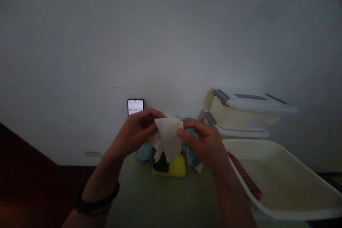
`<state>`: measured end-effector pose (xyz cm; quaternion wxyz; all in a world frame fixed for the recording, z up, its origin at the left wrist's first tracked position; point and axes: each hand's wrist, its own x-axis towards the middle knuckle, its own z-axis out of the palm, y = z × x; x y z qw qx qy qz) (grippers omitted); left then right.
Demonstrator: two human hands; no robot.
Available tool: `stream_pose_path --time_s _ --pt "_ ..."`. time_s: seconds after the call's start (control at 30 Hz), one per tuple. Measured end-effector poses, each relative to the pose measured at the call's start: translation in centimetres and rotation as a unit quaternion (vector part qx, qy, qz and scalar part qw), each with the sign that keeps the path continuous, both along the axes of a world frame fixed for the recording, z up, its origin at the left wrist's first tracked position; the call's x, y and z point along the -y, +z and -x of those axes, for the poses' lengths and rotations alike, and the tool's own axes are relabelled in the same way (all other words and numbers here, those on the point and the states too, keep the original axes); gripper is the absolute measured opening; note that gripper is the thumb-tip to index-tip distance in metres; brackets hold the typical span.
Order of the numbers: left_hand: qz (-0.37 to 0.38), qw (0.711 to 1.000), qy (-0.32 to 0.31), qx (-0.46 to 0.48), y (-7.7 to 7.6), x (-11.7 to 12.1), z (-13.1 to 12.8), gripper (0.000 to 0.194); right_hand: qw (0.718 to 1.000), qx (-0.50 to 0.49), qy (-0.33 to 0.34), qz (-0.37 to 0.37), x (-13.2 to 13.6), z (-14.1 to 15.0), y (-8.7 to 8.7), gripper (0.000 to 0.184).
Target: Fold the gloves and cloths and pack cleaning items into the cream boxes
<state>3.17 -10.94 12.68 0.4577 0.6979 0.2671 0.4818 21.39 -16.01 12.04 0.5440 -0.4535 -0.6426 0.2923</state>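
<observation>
In the head view, a thin white sheet (171, 139), cloth or tissue, hangs in the air between the two hands, above a yellow and dark green sponge (177, 166) on the table (165, 199). Its top edge is fairly straight, and the lower part falls in loose, uneven points. It looks very light and limp, with no stiffness of its own, so it would likely sag or crumple wherever it is not held. If it is tissue, a hard pull could tear it; slipping seems a smaller worry. The two upper corners look like the best places to take it, with a gentle pinch at each.

The left hand (132, 133) is nearly closed, thumb and fingers brought together at the sheet's upper left side; the exact contact is partly hidden. The right hand (207, 142) pinches the upper right corner, its thumb on the near face and its forefinger near the top edge, the other fingers loosely curled.

Blue-green cloth (145, 152) shows beside the sponge on the left, and more patterned cloth (190, 153) on the right, partly behind the right hand. A phone (135, 104) stands upright beyond the left hand. A white tub (283, 174) is to the right.
</observation>
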Motion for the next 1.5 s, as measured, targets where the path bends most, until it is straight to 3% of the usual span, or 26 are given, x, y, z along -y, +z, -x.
stream_pose_path --time_s 0.17,0.4,0.7,1.03,1.33,1.5 --pt "-0.026 1.0 0.015 -0.002 0.0 0.3 -0.4 0.006 0.998 -0.036 0.053 0.013 0.0 0.1 0.1 0.005" --pt "-0.016 0.999 -0.006 -0.046 0.1 0.1 -0.2 0.009 0.998 -0.043 0.046 0.031 -0.2 -0.2 0.1 0.007" --pt "-0.024 0.999 0.021 -0.021 -0.1 0.0 -0.3 0.007 0.999 -0.003 0.04 0.017 -0.2 -0.1 0.0 0.007" --pt "0.003 1.0 -0.016 -0.001 0.0 0.1 -0.2 0.006 0.999 0.027 0.026 0.006 -0.5 -0.4 0.0 0.007" --pt "0.024 0.997 -0.069 -0.004 0.1 0.5 -0.2 0.019 0.996 -0.074 -0.023 0.049 -0.1 -0.2 0.1 0.024" --pt "0.061 0.998 -0.003 0.002 -0.2 0.4 -0.9 0.013 0.992 -0.1 0.015 0.071 -0.2 -0.2 0.0 0.038"
